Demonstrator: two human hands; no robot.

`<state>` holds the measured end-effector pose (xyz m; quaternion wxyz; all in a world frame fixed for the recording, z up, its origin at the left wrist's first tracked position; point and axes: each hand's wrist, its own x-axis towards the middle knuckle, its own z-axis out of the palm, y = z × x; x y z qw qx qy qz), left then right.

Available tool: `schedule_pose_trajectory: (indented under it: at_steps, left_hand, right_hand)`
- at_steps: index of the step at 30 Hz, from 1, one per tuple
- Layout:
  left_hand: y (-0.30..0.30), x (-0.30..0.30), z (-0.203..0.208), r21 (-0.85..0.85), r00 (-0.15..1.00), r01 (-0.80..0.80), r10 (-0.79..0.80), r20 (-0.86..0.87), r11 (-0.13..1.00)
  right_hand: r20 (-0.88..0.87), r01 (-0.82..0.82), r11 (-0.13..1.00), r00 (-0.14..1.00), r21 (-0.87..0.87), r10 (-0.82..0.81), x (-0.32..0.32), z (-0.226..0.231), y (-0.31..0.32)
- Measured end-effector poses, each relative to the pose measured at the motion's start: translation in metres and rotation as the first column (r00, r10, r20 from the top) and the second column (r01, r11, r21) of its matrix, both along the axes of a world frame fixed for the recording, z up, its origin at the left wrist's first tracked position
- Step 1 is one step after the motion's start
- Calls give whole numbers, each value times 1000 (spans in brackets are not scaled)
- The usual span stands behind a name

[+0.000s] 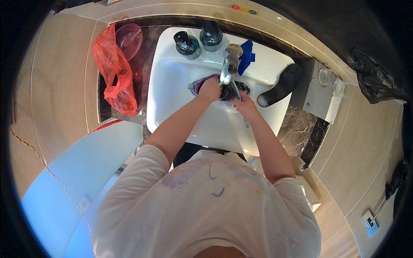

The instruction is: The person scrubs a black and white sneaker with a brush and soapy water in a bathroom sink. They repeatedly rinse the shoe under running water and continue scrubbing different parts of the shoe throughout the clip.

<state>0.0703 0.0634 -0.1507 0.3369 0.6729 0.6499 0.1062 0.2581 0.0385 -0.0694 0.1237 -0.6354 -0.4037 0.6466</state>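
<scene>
In the sink, the left hand has its grip closed on purple cloth; the right hand pinches a brush. Two pump bottles stand on the sink, a pink bowl on the worktop.

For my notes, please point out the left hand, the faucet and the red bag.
Left hand (pixel 210 88), head view: the back of the hand.
Faucet (pixel 232 59), head view: the middle of its metal body.
Red bag (pixel 110 60), head view: its crumpled upper part.
</scene>
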Motion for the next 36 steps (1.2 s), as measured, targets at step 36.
schedule_pose_trajectory:
  at_steps: [36]
  left_hand:
    - [1,4,67,-927,4,-105,932,362,360]
  right_hand:
    - [131,-9,966,991,258,-26,-51,5,32]
